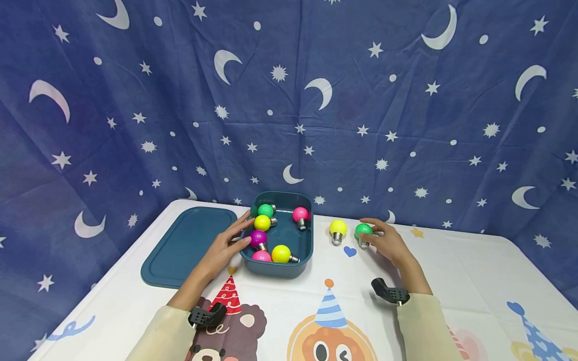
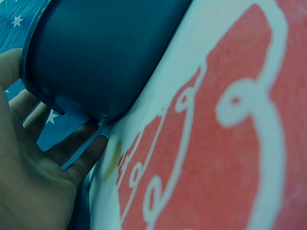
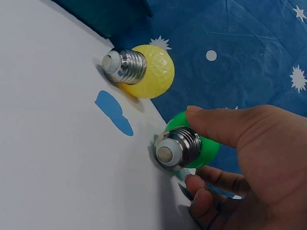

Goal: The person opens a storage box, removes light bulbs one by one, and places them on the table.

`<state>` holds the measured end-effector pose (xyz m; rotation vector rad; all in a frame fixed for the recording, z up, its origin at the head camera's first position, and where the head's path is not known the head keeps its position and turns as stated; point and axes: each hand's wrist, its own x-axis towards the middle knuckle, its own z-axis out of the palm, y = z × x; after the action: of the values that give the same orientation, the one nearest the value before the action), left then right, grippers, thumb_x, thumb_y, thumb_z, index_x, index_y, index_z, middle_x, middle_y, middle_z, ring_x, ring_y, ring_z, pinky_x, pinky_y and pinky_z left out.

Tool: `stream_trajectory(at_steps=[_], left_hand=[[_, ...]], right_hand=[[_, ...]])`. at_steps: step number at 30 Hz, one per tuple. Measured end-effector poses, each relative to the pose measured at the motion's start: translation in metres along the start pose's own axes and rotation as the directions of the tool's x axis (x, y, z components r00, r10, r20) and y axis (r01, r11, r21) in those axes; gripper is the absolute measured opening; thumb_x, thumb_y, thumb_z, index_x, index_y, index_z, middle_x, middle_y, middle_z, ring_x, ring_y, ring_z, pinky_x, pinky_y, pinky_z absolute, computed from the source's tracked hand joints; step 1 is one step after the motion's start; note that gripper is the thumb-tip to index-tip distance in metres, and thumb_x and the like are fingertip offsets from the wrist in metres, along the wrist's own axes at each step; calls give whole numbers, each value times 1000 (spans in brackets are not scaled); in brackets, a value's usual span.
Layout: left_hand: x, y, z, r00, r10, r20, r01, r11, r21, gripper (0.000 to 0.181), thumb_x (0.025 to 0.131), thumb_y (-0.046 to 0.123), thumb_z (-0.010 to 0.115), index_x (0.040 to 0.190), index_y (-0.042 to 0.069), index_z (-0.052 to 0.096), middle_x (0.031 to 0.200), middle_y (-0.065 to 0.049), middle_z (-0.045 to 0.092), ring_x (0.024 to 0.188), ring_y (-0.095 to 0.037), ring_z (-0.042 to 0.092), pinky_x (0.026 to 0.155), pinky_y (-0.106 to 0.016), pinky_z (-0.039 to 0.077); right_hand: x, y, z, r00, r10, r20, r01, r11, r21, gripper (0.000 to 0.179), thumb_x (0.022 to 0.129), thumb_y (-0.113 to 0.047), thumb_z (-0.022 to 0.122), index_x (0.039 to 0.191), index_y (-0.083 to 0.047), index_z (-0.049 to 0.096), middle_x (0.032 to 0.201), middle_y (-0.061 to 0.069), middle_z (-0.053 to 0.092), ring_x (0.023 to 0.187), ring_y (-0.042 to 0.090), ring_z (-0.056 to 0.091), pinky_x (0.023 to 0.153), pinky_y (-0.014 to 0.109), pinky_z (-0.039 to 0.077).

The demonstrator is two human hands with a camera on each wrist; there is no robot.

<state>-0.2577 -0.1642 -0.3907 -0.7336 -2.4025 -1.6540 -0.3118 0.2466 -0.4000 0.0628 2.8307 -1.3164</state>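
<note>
Green bulb (image 1: 363, 229) sits on the bench (image 1: 469, 273) just right of a yellow bulb (image 1: 337, 227), held between thumb (image 3: 218, 123) and curved fingers (image 3: 223, 179) of my right hand (image 1: 391, 244), while my left hand (image 1: 220, 252), fingers extended, spread, rests against the left side of the blue box (image 1: 276, 271), six bulbs (image 1: 281, 253) inside.

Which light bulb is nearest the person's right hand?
The green bulb on the table, between thumb and fingers of the right hand; the yellow bulb beside it is untouched, others are in the container.
</note>
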Motion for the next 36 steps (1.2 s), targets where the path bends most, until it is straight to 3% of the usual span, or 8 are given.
stream_trajectory(at_steps=[4,10,18,29,36], left_hand=[[1,1,-1,1000,-1,0,1,1000,-9,48,94,4,55,139,-6,44,153,-22,25,139,-43,21,105,-63,25],[6,-27,0,1000,18,-11,-18,1000,-9,49,95,11,56,142,1,44,155,-12,25,141,-37,20,106,-61,26],[7,-37,-1,999,27,-17,-27,1000,6,50,94,19,58,142,6,47,155,-4,28,141,-33,23,106,-59,27],[4,-37,0,999,34,-7,-34,999,-3,48,96,18,56,142,6,47,156,-6,27,141,-33,21,106,-61,26],[5,-37,0,1000,29,-6,-29,1000,3,51,95,20,58,142,6,46,156,-3,27,141,-32,23,105,-60,28]], right_hand=[[-1,-2,-3,1000,-20,5,20,1000,-7,57,91,-32,65,143,-19,45,139,25,40,117,43,47,84,49,48],[-6,-9,-15,996,-72,-46,70,997,-36,59,93,-40,60,145,-18,41,139,25,41,119,44,46,92,59,39],[-14,-32,-21,979,-136,-150,135,991,-17,59,96,-37,58,146,-13,38,133,23,48,106,38,56,84,48,48],[-21,-71,-8,966,-224,-126,227,974,6,64,94,-34,61,147,-13,33,131,17,50,95,27,63,77,41,52],[-28,-97,4,954,-296,-49,298,954,42,64,93,-29,64,147,-15,33,133,16,50,95,26,63,78,39,53]])
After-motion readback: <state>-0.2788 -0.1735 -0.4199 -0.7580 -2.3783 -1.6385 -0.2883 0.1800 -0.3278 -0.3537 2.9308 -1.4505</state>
